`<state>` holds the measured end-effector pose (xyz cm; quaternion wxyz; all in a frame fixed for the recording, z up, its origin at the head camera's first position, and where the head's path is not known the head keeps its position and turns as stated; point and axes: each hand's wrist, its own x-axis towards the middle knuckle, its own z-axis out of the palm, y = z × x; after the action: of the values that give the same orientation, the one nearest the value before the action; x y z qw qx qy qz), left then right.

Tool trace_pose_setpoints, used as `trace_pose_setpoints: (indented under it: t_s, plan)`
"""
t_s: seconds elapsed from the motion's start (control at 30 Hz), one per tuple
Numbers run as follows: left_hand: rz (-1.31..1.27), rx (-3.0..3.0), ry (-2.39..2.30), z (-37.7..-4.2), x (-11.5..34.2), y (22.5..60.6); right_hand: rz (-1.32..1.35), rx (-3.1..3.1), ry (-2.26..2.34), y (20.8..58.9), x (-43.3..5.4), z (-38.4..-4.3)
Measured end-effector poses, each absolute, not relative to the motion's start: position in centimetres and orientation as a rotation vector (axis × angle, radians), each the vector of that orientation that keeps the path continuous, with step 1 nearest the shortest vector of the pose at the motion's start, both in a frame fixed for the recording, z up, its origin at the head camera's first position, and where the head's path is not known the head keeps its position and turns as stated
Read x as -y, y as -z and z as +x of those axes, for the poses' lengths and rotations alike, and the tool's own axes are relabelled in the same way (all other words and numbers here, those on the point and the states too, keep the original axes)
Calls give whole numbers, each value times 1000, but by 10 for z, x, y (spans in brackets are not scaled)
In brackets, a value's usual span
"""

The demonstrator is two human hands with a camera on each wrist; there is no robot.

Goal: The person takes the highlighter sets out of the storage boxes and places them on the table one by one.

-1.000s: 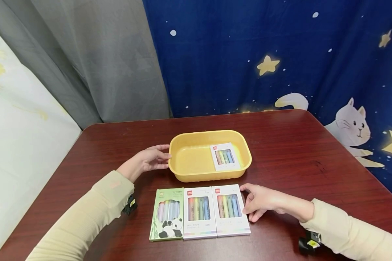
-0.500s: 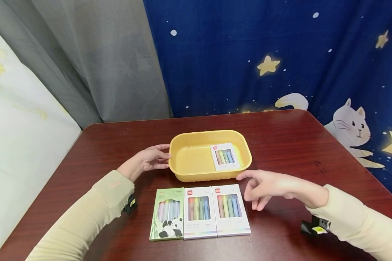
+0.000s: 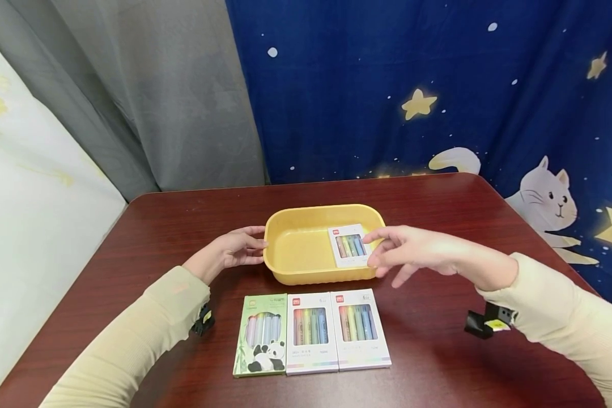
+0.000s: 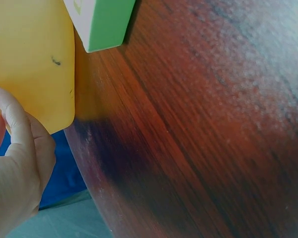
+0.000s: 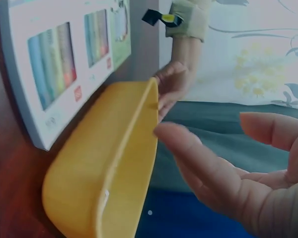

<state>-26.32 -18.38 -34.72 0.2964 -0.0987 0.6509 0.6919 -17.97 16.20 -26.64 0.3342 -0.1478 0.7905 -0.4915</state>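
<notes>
My left hand holds the left end of a yellow plastic basin, its fingertips at the rim. In the left wrist view, that hand lies against the basin's outer wall. Above the basin's right end is my right hand, fingers spread with nothing between them. Its fingertips overlap a white box of coloured pens lying inside the basin. From the right wrist view, thumb and fingers of the right hand stand apart beside the basin's rim.
In front of the basin, three pen boxes lie side by side: a green panda box, a white box and another white box. All rest on a dark red wooden table. Curtains hang behind its far edge.
My right hand has left the rightmost white box and moved up and away from me to the basin's right end. The left hand, basin and boxes have stayed put.
</notes>
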Motion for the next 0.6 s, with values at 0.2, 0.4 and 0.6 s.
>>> trace_pose_setpoints:
  t_s: [0.2, 0.4, 0.6]
  plan:
    - [-267, -1723, -1845, -264, 184, 348, -329, -2046, 1306, 252, -155, -198]
    - [-261, -1722, -1842, -264, 184, 349, -262, -2055, 1290, 247, -147, -220]
    - [-273, -1721, -1840, -264, 185, 348, -207, -2049, 1257, 253, -140, -242]
